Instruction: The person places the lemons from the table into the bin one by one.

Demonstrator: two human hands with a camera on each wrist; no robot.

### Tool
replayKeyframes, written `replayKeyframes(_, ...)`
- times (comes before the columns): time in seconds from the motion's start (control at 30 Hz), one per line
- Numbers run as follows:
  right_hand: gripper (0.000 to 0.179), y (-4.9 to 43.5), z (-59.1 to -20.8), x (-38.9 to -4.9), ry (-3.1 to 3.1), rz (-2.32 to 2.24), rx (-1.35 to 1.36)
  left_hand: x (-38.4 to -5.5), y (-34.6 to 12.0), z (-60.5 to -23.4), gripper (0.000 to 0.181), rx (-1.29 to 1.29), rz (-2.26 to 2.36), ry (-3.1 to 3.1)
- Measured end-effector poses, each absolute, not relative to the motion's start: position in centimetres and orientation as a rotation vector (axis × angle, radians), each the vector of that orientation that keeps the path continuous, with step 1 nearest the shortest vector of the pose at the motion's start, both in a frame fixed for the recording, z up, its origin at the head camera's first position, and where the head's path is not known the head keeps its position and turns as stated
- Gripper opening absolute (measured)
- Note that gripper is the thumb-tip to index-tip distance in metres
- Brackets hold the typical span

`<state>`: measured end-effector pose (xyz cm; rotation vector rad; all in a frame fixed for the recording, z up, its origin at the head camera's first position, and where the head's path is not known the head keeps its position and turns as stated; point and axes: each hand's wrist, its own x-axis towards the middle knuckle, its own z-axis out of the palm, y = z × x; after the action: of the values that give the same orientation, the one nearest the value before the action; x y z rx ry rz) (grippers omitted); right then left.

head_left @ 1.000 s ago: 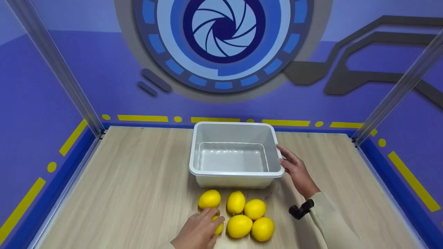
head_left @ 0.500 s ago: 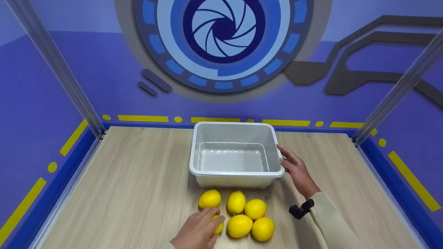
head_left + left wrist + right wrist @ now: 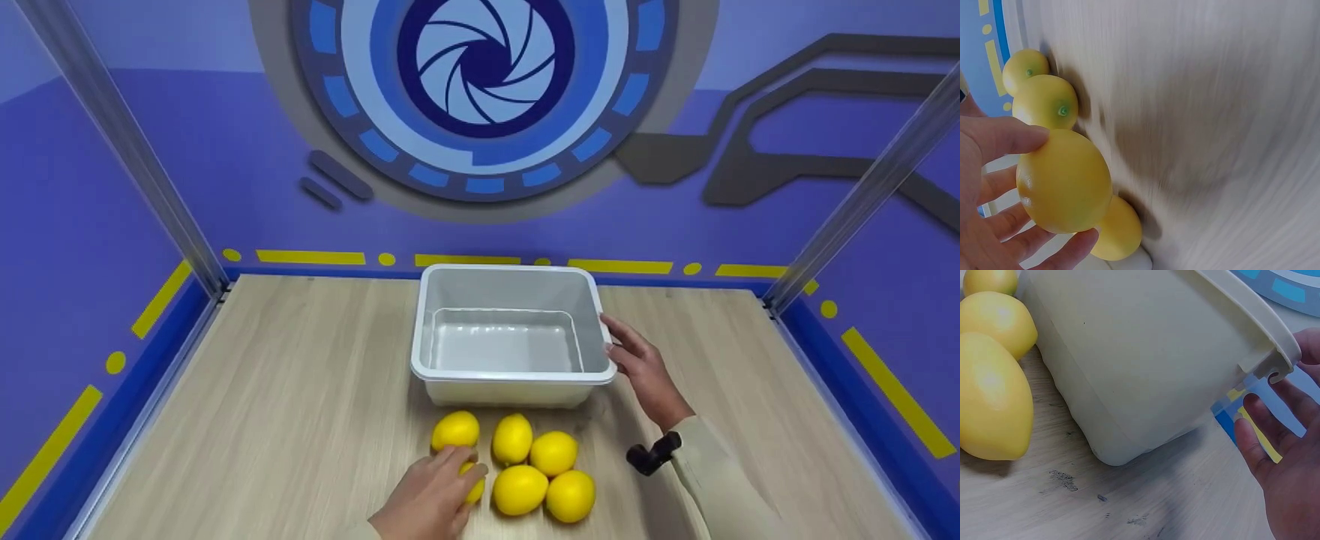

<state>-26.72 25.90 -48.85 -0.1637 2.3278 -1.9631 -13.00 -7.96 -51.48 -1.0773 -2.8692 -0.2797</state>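
Note:
My left hand [image 3: 431, 491] holds a yellow lemon [image 3: 1067, 183], thumb on one side and fingers curled around the other. In the head view that hand covers most of the fruit. Directly beyond its fingers lies another lemon [image 3: 455, 430]. Several more sit to its right: an upright one [image 3: 512, 439], and a large one [image 3: 520, 490] in front of it. Behind them stands a grey-white plastic bin [image 3: 517, 376] with nothing inside. At the bin's right rim is my right hand [image 3: 645, 371], thumb at the edge and fingers beneath; its lower fingers [image 3: 1249, 439] hang apart from the wall.
The wooden tabletop [image 3: 300, 375] is bounded by a blue-purple patterned back wall [image 3: 165, 150] and side panels, with metal posts [image 3: 127, 127] at the corners. A black device [image 3: 654, 454] is strapped to the right wrist. Dark scuffs [image 3: 1064, 480] mark the table beside the bin.

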Motion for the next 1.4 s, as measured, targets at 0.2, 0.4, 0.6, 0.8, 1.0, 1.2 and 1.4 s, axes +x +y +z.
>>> replayKeyframes(0.2,0.052,25.99,-48.92,-26.73,2.332,-1.951,-0.163,-13.07,-7.89,-51.44,0.041,-1.074,-0.284,-2.855)
replayKeyframes(0.4,0.051,26.00,-48.93,-26.76,2.326,-1.962,-0.162,-13.06,-7.92,-51.36,0.042,-1.067,-0.295,-2.878)
replayKeyframes(0.6,0.051,25.98,-48.88,-26.72,2.331,-1.953,-0.163,-13.02,-7.95,-51.23,0.042,-1.076,-0.296,-2.850)
replayKeyframes(0.8,0.051,26.00,-48.88,-26.73,2.335,-1.941,-0.172,-12.94,-7.94,-50.98,0.043,-1.066,-0.285,-2.881)
replayKeyframes(1.0,0.051,26.02,-48.97,-26.77,2.338,-1.943,-0.171,-12.87,-7.97,-50.88,0.042,-1.063,-0.279,-2.853)
replayKeyframes(1.2,0.052,25.99,-49.00,-26.69,2.342,-1.944,-0.179,-12.79,-8.05,-50.90,0.040,-1.054,-0.269,-2.833)
replayKeyframes(1.4,0.051,25.97,-48.86,-26.63,2.342,-1.942,-0.168,-12.79,-8.01,-50.74,0.040,-1.057,-0.245,-2.840)
